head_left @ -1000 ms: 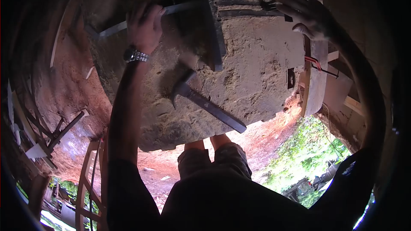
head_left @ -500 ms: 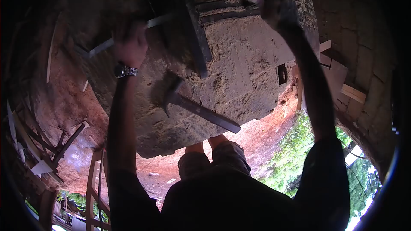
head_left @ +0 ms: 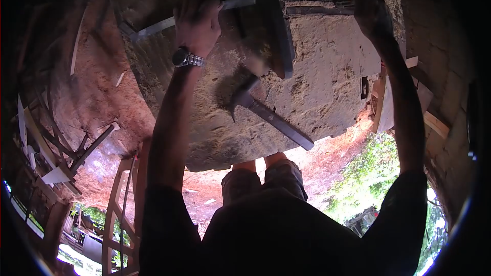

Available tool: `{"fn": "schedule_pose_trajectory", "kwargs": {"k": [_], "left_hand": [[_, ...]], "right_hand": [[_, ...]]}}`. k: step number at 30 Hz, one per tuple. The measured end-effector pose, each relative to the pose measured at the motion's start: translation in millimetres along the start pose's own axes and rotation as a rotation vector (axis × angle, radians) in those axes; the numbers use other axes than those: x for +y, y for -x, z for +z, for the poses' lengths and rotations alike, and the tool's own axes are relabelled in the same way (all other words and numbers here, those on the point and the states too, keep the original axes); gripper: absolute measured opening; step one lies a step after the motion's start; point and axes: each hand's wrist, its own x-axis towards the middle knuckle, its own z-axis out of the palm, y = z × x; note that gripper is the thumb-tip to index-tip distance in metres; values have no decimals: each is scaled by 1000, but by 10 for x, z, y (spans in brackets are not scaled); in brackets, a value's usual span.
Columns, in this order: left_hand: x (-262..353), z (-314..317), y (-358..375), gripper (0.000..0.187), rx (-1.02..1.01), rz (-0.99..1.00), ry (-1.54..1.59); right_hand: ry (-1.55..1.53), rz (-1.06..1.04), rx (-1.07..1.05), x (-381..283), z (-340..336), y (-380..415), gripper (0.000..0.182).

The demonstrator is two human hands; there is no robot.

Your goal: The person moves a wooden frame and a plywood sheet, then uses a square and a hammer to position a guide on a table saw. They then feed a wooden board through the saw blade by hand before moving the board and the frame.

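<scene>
Both arms stretched forward, left hand (head_left: 197, 23) and right hand (head_left: 369, 7) each curled shut, watch (head_left: 185, 58) on left wrist.

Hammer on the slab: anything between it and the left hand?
Nothing visible. The hammer lies loose on the rough slab, below the left hand, which is closed on a flat metal bar. The right hand grips something at the slab's far edge.

Hammer (head_left: 266, 113) lying on the rough stone slab (head_left: 327, 82), wooden frame (head_left: 120, 199) standing at lower left, loose sticks (head_left: 76, 156) on red earth ground (head_left: 97, 102), green foliage (head_left: 363, 189) at lower right, brick wall (head_left: 440, 71) behind
</scene>
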Motion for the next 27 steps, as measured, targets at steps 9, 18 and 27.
{"fn": "schedule_pose_trajectory", "kwargs": {"k": [9, 18, 27], "left_hand": [[19, 35, 89, 30, -36, -18, -23], [70, 38, 74, 14, -19, -113, -90], [328, -344, 434, 27, -144, -159, -76]], "right_hand": [[158, 502, -240, -49, 410, 189, 28], [276, 605, 116, -329, 1084, 198, 21], [-657, 1032, -73, -408, -499, 28, 38]]}}
